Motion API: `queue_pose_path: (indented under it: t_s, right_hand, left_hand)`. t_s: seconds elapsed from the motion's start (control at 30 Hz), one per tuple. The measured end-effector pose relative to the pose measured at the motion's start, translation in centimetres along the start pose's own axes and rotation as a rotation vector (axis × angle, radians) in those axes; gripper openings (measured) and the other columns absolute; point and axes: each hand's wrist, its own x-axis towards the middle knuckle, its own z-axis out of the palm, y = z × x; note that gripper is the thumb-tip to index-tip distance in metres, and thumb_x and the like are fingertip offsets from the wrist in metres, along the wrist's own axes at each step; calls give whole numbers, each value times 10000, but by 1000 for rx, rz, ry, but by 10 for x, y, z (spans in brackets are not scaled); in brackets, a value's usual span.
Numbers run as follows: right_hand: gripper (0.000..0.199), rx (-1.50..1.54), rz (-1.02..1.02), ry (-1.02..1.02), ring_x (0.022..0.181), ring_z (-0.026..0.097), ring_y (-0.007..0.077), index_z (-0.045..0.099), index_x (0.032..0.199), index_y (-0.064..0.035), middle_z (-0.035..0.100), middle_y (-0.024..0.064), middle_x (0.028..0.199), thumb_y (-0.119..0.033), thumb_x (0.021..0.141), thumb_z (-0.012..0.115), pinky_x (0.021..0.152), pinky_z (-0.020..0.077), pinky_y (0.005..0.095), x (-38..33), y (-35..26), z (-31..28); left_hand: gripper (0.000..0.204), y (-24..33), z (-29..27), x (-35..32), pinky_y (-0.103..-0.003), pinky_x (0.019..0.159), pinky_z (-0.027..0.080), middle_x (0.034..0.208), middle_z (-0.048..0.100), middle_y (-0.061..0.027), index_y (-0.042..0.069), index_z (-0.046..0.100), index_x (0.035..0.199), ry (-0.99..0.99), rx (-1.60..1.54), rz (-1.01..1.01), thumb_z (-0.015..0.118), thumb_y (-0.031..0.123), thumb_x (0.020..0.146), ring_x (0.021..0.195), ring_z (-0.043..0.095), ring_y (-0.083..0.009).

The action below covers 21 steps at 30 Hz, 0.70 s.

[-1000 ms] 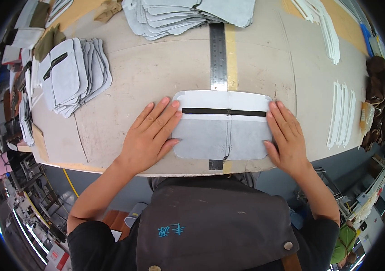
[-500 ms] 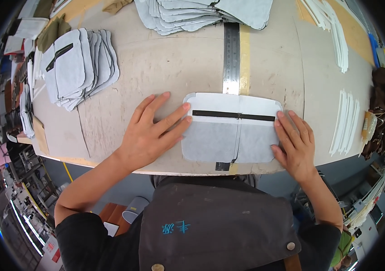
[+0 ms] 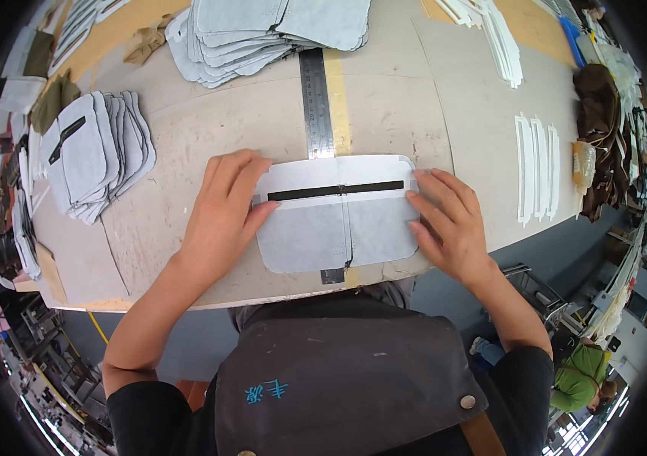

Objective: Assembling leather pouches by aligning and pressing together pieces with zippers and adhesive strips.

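A light grey, round-cornered fabric panel (image 3: 302,235) lies flat before me, with a narrow black slot-like strip (image 3: 373,187) across its upper part and a seam down its middle. At its left end, my left hand (image 3: 221,209) has its fingers bent close together at the upper corner and its thumb on the panel's face; it is closed on that edge. Against the right edge rest the fingertips and thumb of my right hand (image 3: 452,226), fingers apart. A steel ruler (image 3: 316,99) runs away from the panel's far edge, beside a yellow tape strip (image 3: 336,99).
Similar grey panels are stacked at the far side (image 3: 251,53) and at the left (image 3: 103,152). White strips (image 3: 525,171) lie on the right, with more white strips (image 3: 499,45) farther back. The table's near edge (image 3: 224,300) curves in front of my apron. A person in green (image 3: 582,372) is at lower right.
The view has shifted, so the table's things appear farther left. My left hand's spread fingers have drawn together, its thumb now on the panel. My right hand stays at the right edge.
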Motion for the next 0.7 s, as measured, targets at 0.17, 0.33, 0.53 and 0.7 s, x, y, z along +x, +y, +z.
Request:
queue_pose_path:
  t_s: [0.17,0.33,0.53,0.7]
  right_hand:
    - [359,90,36,160,1099,580,356,690,1097,-14,604,160,1230,-3,740,733,862,507,394,9,-1,8]
    - [357,263,58,234,955,585,331,676,1100,20,602,175,1144,19,748,731,777,516,386,22,-33,22]
    - [460,438,39,120,1101,557,349,594,1248,7,516,195,1295,-43,814,739,879,505,388,45,-72,39]
    - [669,796,-81,27,1288,497,320,397,1450,5,429,193,1459,-90,872,720,1039,451,380,74,-112,21]
  left_hand:
    - [521,5,-8,24,-400,834,514,1099,570,-163,-8,551,1204,-80,-76,-84,769,-34,732,945,583,-342]
    - [389,-14,3,24,-420,789,511,952,641,-164,21,623,1024,-285,55,-145,814,172,720,878,628,-356]
    - [296,-9,-20,19,-326,715,528,733,622,-95,5,663,860,-488,-319,-385,753,287,863,710,644,-199]
    - [267,35,-60,5,-259,654,491,688,580,-21,-17,655,910,-194,-994,-533,637,240,979,643,565,-99]
